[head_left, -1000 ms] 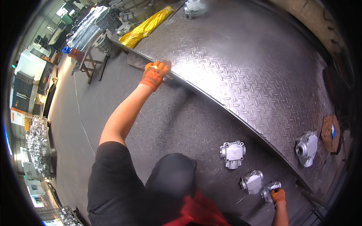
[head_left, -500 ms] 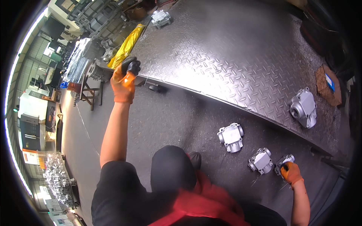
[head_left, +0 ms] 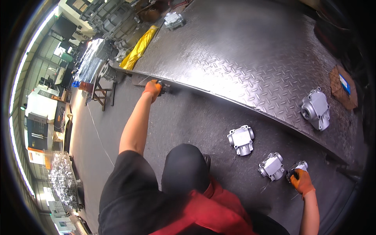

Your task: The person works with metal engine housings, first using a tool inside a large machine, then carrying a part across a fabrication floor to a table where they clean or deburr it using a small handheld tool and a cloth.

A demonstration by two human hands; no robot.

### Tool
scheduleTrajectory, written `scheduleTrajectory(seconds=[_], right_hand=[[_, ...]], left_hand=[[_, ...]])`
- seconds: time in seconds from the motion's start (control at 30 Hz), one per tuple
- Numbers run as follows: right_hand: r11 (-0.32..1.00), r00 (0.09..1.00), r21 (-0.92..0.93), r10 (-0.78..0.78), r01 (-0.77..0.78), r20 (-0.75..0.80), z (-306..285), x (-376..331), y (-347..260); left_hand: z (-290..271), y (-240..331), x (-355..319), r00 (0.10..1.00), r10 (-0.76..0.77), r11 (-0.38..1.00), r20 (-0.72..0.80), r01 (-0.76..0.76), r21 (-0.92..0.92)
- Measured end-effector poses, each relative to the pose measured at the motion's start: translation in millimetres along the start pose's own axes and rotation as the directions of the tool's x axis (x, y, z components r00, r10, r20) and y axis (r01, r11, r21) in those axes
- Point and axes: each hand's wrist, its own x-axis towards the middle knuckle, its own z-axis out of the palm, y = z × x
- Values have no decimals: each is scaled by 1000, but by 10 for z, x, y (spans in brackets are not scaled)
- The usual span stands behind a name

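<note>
My right hand point(head_left: 301, 182), in an orange glove with dark fingertips, is closed over a small silver metal casting point(head_left: 301, 165) at the lower right. The hand covers most of that casting. Just left of it lies another silver casting point(head_left: 272, 166), and a third casting point(head_left: 241, 140) sits further left, both on the dark surface below the plate's edge. My left hand point(head_left: 152, 91), gloved the same way, is stretched far forward to the near edge of the steel tread plate point(head_left: 219, 55). Its dark fingertips blend with a dark part under that edge, so their grip is unclear.
On the plate rest a larger casting point(head_left: 315, 109) at the right and a small casting point(head_left: 174, 20) at the far left. A brown board point(head_left: 340, 88) lies right. Yellow sheeting point(head_left: 139, 47) borders the left edge. A wire basket of shiny parts point(head_left: 62, 178) stands left.
My left hand has come down and to the right, from above the plate's corner to its near edge. My right hand stays on the casting. The view has shifted slightly.
</note>
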Motion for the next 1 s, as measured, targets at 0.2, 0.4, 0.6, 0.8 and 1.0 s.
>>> scheduleTrajectory(seconds=[0.2,0.4,0.6,0.8,1.0], right_hand=[[999,996,48,-17,21,-82,385,-205,469],[537,833,679,-511,501,-211,-209,131,-509],[-90,908,920,-151,382,-392,-326,-459,29],[-253,594,746,771,616,-229,1207,-598,2253],[-309,470,757,882,576,1,2136,-378,3339]], left_hand=[[328,1136,-1399,828,452,769,333,-172,-616],[1069,2749,-2709,136,709,624,692,-578,-525],[2243,3590,-3654,-208,612,404,763,-747,-528],[3813,3517,-4397,-343,532,217,774,-829,-516],[5101,3690,-4814,-423,374,-307,826,-896,-320]])
